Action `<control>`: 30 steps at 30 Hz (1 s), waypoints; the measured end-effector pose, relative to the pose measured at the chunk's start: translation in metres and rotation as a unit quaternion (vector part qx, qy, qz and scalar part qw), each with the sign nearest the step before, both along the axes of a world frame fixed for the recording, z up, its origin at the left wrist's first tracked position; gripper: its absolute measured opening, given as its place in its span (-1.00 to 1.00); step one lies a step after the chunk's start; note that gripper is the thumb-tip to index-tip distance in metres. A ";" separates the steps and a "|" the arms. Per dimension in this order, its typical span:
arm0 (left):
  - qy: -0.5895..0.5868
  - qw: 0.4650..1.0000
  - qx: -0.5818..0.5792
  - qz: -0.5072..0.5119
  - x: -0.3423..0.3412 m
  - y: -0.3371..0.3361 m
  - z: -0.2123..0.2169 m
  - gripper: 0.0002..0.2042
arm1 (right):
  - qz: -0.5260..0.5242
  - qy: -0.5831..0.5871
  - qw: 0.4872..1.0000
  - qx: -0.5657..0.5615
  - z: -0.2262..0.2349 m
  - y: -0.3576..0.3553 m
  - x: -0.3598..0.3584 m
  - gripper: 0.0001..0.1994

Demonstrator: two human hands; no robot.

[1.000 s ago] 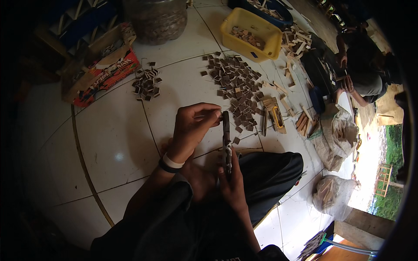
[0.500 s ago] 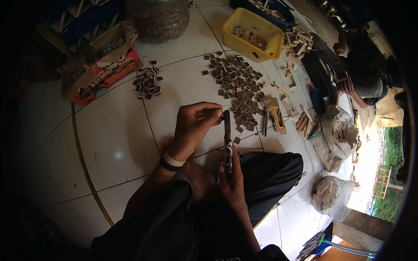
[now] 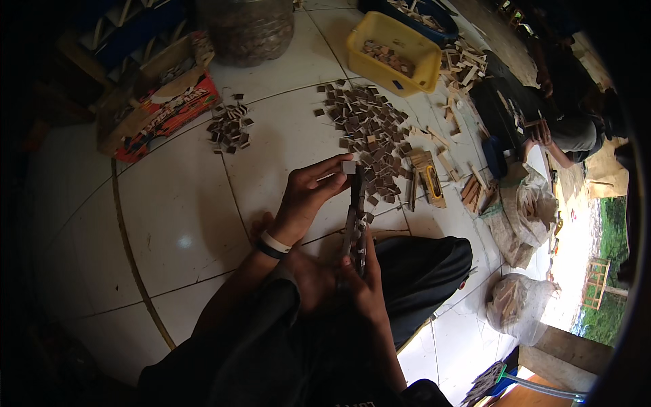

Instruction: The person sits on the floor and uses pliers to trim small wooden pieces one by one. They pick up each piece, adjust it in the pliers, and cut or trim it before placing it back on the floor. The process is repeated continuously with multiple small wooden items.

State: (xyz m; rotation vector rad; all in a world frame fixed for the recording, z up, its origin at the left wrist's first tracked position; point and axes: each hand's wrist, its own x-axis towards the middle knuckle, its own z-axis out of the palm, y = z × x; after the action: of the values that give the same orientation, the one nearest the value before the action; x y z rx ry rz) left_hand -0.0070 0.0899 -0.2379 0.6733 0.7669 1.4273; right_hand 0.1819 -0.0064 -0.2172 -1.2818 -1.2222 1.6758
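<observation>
My left hand (image 3: 306, 198) pinches a small grey square chip (image 3: 348, 167) between thumb and fingers, right at the top end of a long dark tool (image 3: 355, 216). My right hand (image 3: 362, 283) grips the lower end of that tool and holds it upright over my lap. A big pile of small brown square chips (image 3: 365, 132) lies on the white tiled floor (image 3: 183, 210) just beyond the tool. A smaller heap of chips (image 3: 229, 127) lies further left.
A yellow tub (image 3: 393, 53) with chips stands behind the big pile, a blue tub (image 3: 413, 12) beyond it. Wood sticks and a yellow-handled tool (image 3: 432, 184) lie right of the pile. A red printed box (image 3: 157, 112), a clear jar (image 3: 248, 28), plastic bags (image 3: 523, 211), another seated person (image 3: 566, 108).
My left hand has shifted slightly at the tool's top, and the grey chip now shows between its fingertips. The right hand keeps its grip.
</observation>
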 end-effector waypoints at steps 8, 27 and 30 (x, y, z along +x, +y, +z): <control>0.076 0.993 0.069 0.060 -0.002 0.000 0.002 -0.59 | 0.016 -0.037 0.999 0.034 0.006 0.004 -0.009 -0.26; 0.077 0.985 0.068 0.139 0.001 -0.003 0.005 -0.68 | 0.045 -0.063 0.994 0.078 0.009 0.008 -0.015 -0.26; 0.078 0.984 0.068 0.148 0.002 -0.004 0.006 -0.68 | 0.048 -0.059 0.994 0.073 0.010 0.008 -0.015 -0.26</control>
State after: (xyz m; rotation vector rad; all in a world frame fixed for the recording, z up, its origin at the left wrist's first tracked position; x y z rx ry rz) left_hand -0.0052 0.0858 -0.2318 0.8074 0.9266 1.7231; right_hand 0.1664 0.0016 -0.2072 -1.2636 -1.4695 1.5645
